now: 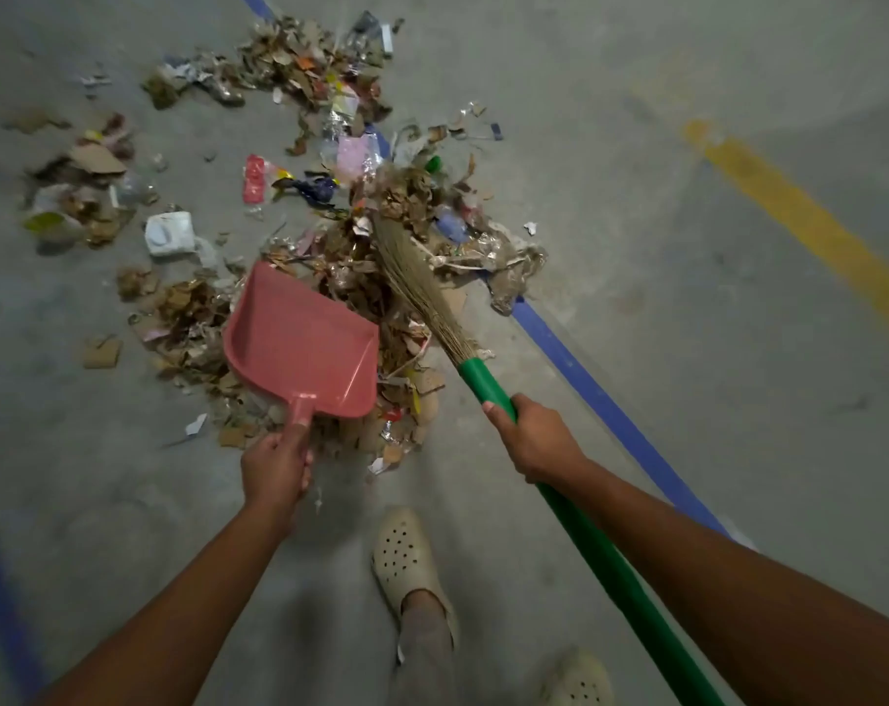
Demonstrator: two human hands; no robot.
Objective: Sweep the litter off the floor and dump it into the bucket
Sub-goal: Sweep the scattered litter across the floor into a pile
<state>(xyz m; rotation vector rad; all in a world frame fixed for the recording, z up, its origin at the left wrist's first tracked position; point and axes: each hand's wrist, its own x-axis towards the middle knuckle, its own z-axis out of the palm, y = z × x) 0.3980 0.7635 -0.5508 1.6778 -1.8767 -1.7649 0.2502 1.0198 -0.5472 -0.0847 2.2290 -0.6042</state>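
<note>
My left hand (275,468) grips the handle of a pink dustpan (302,346). The pan lies over the near part of the litter pile (300,94), its inside bare and its mouth pointing away from me. My right hand (531,438) grips the green handle of a broom (580,527). The broom's straw bristles (414,277) rest on the litter just right of the pan. Torn cardboard, dry leaves, plastic wrappers and foil spread from the pan up to the far left. No bucket is in view.
A white plastic container (170,234) and a red wrapper (254,178) lie among the scraps on the left. A blue floor line (600,400) runs diagonally past the pile, a yellow line (809,226) farther right. My feet in pale clogs (407,563) stand just behind the pile.
</note>
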